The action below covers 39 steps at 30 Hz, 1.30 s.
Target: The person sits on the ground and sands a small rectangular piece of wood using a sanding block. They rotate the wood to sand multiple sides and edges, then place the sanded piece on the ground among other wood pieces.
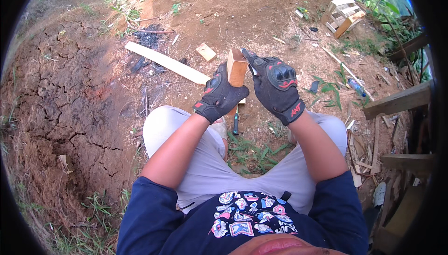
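Ground (70, 96) here is bare, cracked red earth with tufts of grass, and the person sits or squats on it with knees apart. A long pale plank (165, 62) lies across the dirt ahead, beside a dark patch of ash (148, 38). At the right edge, weathered boards (399, 100) stack up with splintered offcuts below them.

Up right sits the only container-like thing, a small slatted wooden crate (343, 16), tipped on its side; nothing can be made out inside it. A crushed plastic bottle (357, 87) lies in the weeds nearby, contents unclear.

The wooden block (236, 68) stands roughly upright in front of the knees, above the plank's near end. The left hand (218, 95), in a black glove, is closed around its lower left side. The right hand (276, 87), gloved alike, is held just beside the block's top right edge, index finger stretched toward the corner; whether it pinches something thin there cannot be told.

Judging from this, the block could twist out of the one-handed hold, since only the left palm steadies it. A slip would likely drop it onto the small tool (236, 123) lying between the feet, or splinters could catch the bare forearms.

A smaller wood offcut (206, 51) rests beyond.
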Tool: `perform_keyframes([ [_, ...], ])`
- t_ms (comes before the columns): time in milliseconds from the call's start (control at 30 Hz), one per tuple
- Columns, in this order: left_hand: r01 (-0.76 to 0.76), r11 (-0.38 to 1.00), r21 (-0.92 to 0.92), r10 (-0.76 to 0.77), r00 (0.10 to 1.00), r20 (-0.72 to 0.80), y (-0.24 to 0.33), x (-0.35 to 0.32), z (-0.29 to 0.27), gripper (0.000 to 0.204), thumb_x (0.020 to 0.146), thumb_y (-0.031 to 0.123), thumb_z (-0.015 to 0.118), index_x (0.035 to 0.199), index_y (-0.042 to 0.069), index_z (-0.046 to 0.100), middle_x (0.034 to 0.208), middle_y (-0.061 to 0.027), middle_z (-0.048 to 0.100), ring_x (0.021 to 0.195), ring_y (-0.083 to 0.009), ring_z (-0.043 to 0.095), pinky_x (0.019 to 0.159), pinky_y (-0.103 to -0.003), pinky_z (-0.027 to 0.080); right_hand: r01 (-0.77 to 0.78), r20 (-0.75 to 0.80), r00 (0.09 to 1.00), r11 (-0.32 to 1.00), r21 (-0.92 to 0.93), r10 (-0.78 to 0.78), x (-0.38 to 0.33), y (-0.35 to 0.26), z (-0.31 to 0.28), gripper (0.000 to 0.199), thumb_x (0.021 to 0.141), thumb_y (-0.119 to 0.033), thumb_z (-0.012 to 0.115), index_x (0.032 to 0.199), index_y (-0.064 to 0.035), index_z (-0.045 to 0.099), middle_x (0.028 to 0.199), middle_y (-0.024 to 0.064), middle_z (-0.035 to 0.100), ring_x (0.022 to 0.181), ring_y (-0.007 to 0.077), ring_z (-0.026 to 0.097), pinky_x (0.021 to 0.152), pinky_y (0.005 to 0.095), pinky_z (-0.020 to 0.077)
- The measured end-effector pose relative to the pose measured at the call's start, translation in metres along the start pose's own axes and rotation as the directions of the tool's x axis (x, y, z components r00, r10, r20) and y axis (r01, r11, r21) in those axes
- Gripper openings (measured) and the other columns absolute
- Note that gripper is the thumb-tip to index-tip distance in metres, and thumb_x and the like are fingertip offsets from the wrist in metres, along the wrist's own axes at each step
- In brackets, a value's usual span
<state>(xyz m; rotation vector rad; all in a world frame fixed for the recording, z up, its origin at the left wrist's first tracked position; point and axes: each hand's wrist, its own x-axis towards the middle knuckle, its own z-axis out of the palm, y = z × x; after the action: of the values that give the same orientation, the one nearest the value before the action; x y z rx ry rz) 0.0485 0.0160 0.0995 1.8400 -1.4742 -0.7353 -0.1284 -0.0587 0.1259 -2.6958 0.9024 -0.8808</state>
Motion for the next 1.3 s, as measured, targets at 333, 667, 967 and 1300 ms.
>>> perform_keyframes([
  [333,0.004,0.991,0.137,0.003,0.999,-0.048,-0.015,0.009,0.014,0.07,0.075,0.032,0.081,0.134,0.002,0.057,0.119,-0.0215,0.065,0.111,-0.0399,0.067,0.094,-0.049,0.054,-0.014,-0.032,0.999,0.981,-0.195,0.008,-0.009,-0.005,0.009,0.054,0.086,-0.006,0.066,0.14,-0.0091,0.065,0.088,0.0139,0.074,0.08,0.0328,0.071,0.078,0.0457,0.0561],
  [667,0.016,0.989,0.146,-0.009,0.999,-0.05,-0.043,0.019,0.03,0.091,0.074,0.039,0.084,0.142,-0.007,0.045,0.13,-0.0278,0.064,0.121,-0.0423,0.066,0.103,-0.047,0.054,0.018,-0.01,1.0,0.939,-0.342,-0.022,-0.012,-0.024,0.015,0.053,0.088,-0.005,0.065,0.141,-0.0046,0.064,0.092,0.0145,0.074,0.079,0.0328,0.07,0.077,0.0474,0.0534],
  [967,0.122,0.972,0.199,-0.101,0.988,-0.114,-0.031,0.007,0.029,0.085,0.076,0.052,0.085,0.134,-0.004,0.057,0.121,-0.0289,0.066,0.111,-0.0413,0.07,0.095,-0.049,0.057,0.077,-0.099,0.989,0.944,-0.322,-0.114,0.0,-0.023,0.022,0.036,0.092,-0.012,0.062,0.124,-0.001,0.072,0.084,0.013,0.074,0.077,0.0296,0.072,0.07,0.0454,0.0532],
  [1300,0.106,0.969,0.222,-0.102,0.994,-0.026,-0.029,0.02,0.022,0.07,0.085,0.054,0.079,0.133,0.006,0.064,0.115,-0.0244,0.07,0.108,-0.0402,0.072,0.091,-0.048,0.057,-0.007,0.018,1.0,0.951,-0.309,0.013,0.01,-0.02,0.033,0.042,0.089,-0.014,0.064,0.128,0.0001,0.07,0.089,0.0138,0.075,0.081,0.0294,0.072,0.075,0.045,0.0551],
])
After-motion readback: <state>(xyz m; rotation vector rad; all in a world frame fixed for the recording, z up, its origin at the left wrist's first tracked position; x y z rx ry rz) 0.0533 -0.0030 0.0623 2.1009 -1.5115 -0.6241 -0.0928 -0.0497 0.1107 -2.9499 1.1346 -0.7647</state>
